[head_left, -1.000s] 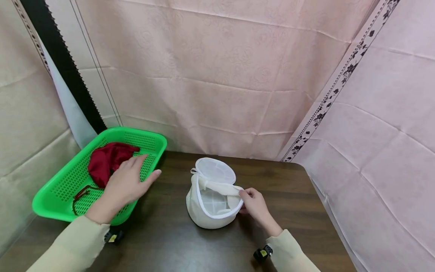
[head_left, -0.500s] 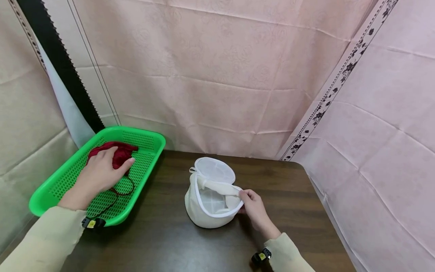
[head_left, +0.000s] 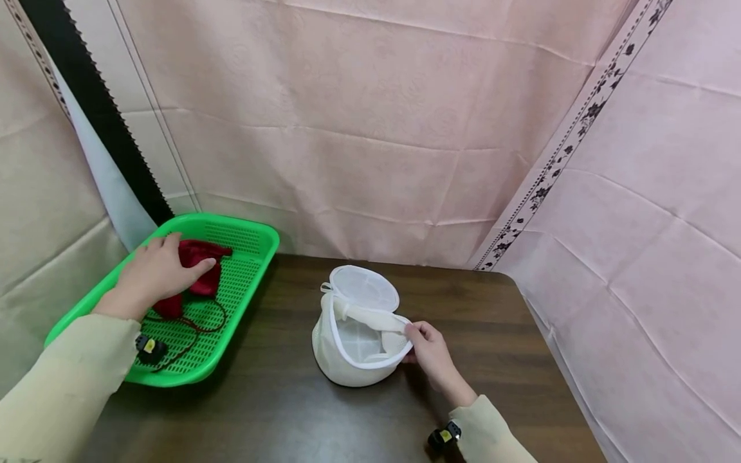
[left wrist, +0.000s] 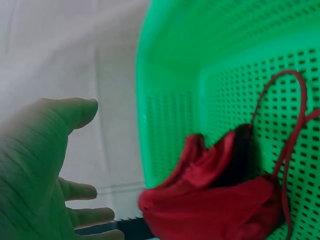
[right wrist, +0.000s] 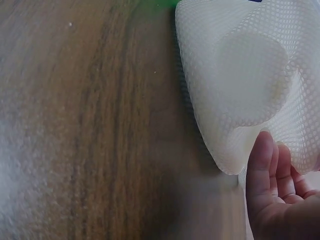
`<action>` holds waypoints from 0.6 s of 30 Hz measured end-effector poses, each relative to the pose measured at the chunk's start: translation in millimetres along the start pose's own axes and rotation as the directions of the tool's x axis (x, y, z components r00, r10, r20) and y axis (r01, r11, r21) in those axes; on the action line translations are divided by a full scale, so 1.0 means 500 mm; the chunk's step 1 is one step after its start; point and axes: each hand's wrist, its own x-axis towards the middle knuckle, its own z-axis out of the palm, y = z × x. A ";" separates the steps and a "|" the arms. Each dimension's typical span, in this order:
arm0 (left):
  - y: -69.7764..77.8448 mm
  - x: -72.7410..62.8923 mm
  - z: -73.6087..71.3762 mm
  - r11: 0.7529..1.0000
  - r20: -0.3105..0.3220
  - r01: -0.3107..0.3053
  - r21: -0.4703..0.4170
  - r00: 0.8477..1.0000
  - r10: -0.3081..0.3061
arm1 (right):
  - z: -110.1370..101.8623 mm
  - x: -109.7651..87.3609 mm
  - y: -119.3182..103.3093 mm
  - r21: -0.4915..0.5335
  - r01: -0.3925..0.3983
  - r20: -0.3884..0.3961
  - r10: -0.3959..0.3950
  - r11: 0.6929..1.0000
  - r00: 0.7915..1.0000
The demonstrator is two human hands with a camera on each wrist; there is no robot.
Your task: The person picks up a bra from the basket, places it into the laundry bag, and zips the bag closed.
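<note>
My left hand [head_left: 152,275] hovers over the left side of the green basket [head_left: 267,247], thumb and fingers spread, holding nothing. Below and beside it lies a dark red satin cloth piece [head_left: 202,283] with thin cords, possibly a drawstring pouch. The left wrist view shows this red piece [left wrist: 215,205] apart from the fingers. At mid-table stands a round white mesh laundry bag [head_left: 341,370], its circular lid folded back. My right hand [head_left: 433,357] pinches the bag's right rim between thumb and fingers. White fabric [head_left: 370,318] lies across the bag's opening.
A dark wooden table [head_left: 278,411] carries basket and bag. Pale cloth curtains [head_left: 370,141] hang behind and at both sides, close to the table's edges. The basket stands against the left curtain. A small black wrist camera [head_left: 444,437] sits at the right wrist.
My left hand has moved left across the basket, uncovering more of the red cloth piece, whose cords now lie toward the basket's front. The right hand stays at the mesh bag's rim.
</note>
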 end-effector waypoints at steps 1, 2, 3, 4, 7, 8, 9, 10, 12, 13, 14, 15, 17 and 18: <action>-0.006 0.006 0.002 1.000 0.007 0.006 -0.001 1.000 -0.006 | 0.000 0.000 0.001 -0.003 0.001 -0.001 -0.001 1.000 1.000; -0.014 0.012 0.005 1.000 0.015 0.016 -0.004 1.000 -0.016 | -0.001 0.000 0.002 -0.005 0.004 -0.001 -0.004 1.000 1.000; -0.022 0.017 0.008 1.000 0.021 0.027 -0.007 0.999 -0.027 | -0.001 0.000 0.002 -0.007 0.005 0.000 -0.005 1.000 1.000; -0.030 0.022 0.010 0.999 0.026 0.039 -0.009 0.999 -0.038 | -0.002 -0.001 0.002 -0.008 0.009 0.004 -0.009 1.000 1.000; -0.057 0.031 0.018 0.997 0.047 0.075 -0.012 0.996 -0.074 | -0.001 -0.008 -0.012 -0.014 0.005 0.028 -0.005 1.000 1.000; -0.064 0.033 0.020 0.996 0.065 0.088 -0.013 0.994 -0.087 | -0.001 -0.008 -0.013 -0.014 0.007 0.033 -0.007 1.000 0.999; -0.070 0.033 0.022 0.995 0.084 0.099 -0.011 0.992 -0.098 | 0.000 -0.008 -0.013 -0.015 0.008 0.035 -0.008 1.000 0.999; -0.074 0.033 0.023 0.994 0.104 0.110 -0.010 0.989 -0.109 | 0.000 -0.008 -0.013 -0.015 0.008 0.035 -0.008 1.000 0.999; -0.081 0.031 0.027 0.992 0.150 0.127 -0.009 0.981 -0.124 | 0.001 -0.005 -0.006 -0.013 0.012 0.025 -0.012 1.000 1.000; -0.083 0.031 0.029 0.991 0.168 0.130 -0.012 0.978 -0.126 | 0.000 0.000 0.003 -0.009 0.013 0.017 -0.012 1.000 1.000; -0.085 0.031 0.033 0.991 0.187 0.131 -0.015 0.974 -0.126 | 0.001 0.001 0.006 -0.009 0.018 0.008 -0.018 1.000 1.000; -0.086 0.031 0.037 0.991 0.201 0.131 -0.017 0.972 -0.125 | 0.001 0.002 0.008 -0.011 0.020 0.002 -0.020 1.000 1.000; -0.090 0.034 0.045 0.992 0.229 0.123 -0.024 0.967 -0.115 | 0.002 0.002 0.010 -0.011 0.023 -0.004 -0.023 1.000 1.000; -0.092 0.036 0.050 0.993 0.243 0.114 -0.033 0.965 -0.103 | 0.002 0.001 0.010 -0.011 0.024 -0.004 -0.024 1.000 1.000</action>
